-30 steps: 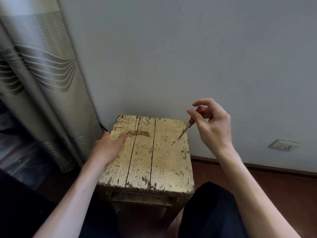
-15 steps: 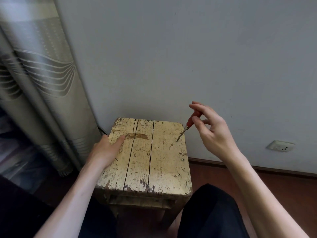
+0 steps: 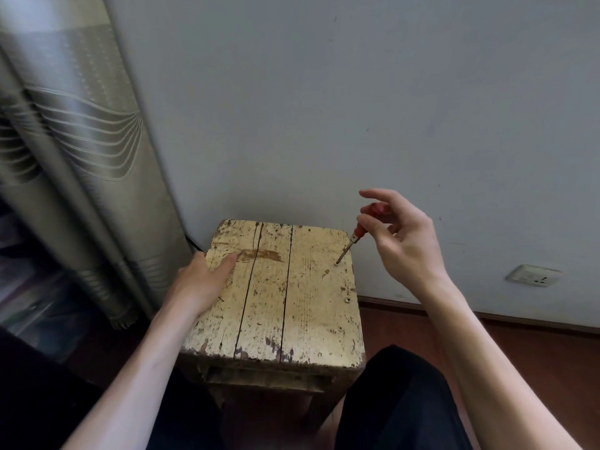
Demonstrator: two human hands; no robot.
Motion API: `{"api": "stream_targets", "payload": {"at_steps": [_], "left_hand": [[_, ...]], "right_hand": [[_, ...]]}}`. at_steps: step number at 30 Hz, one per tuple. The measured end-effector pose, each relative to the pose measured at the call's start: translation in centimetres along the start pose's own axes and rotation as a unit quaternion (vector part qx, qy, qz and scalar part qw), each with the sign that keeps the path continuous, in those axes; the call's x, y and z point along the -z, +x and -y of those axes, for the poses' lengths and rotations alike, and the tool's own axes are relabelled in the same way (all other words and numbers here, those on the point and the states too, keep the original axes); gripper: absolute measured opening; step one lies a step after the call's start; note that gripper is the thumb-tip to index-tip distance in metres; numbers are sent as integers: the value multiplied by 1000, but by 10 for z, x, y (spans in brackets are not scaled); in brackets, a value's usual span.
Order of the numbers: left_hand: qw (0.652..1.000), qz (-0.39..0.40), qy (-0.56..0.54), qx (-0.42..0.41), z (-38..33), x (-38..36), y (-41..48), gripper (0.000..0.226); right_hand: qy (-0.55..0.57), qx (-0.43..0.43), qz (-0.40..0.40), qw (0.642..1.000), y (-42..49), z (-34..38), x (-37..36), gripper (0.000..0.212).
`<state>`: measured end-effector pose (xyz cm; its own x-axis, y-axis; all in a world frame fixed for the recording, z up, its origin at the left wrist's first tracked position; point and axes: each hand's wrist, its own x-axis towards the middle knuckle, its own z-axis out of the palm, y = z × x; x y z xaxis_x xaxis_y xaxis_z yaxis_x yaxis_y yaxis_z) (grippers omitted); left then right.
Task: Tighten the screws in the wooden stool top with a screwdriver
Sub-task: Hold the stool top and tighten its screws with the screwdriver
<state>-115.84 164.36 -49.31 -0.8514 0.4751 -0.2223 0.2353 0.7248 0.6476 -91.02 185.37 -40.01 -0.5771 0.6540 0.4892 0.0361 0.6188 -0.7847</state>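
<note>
Nearest you, the stool top sits between your knees, and your left hand is all that steadies it. The thumb lies flat on the left plank and the fingers drop over the side out of sight, so I cannot tell whether that grip clasps the edge or merely leans on it. If it only leans, a hard push on the far right corner could rock the stool.

Further out, the screwdriver stands tilted, its tip down on the right plank near the far corner, seemingly on a screw too small to make out. A slanted blade is likely to ride out of the slot, chew the head or skid across the paint. Your right hand pinches the red handle between thumb and fingertips, forefinger lifted clear. So light a grip may give too little torque and let the tool slip.

The top is three worn planks with cream paint chipped along the front edge, dark cracks between the boards, and a brown patch by your left thumb. Two screw heads show on the right plank, nearer you; you cannot judge their tightness from here.
</note>
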Motion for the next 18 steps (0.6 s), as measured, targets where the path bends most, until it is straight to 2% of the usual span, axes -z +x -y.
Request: {"api": "stream_targets", "payload": {"at_steps": [3,6,10,14,18], "left_hand": [[1000,-2,-3,-1,0,0,0,101],[1000,-4,-5,-3,0,1,-1,100],[1000,-2,-3,-4,0,1,-2,100],[1000,-2,-3,-3,0,1,-2,103],[1000,3,5,2,1,0,-1,107]], "right_hand": [[-22,0,-26,999,2,-2,-7,24],[-69,-5,-88,994,0,-6,-16,15],[-88,-21,-132,987,-6,-2,-19,18],[-90,-19,-46,995,-10,4,-8,35],[-62,-18,52,997,-5,8,12,40]]}}
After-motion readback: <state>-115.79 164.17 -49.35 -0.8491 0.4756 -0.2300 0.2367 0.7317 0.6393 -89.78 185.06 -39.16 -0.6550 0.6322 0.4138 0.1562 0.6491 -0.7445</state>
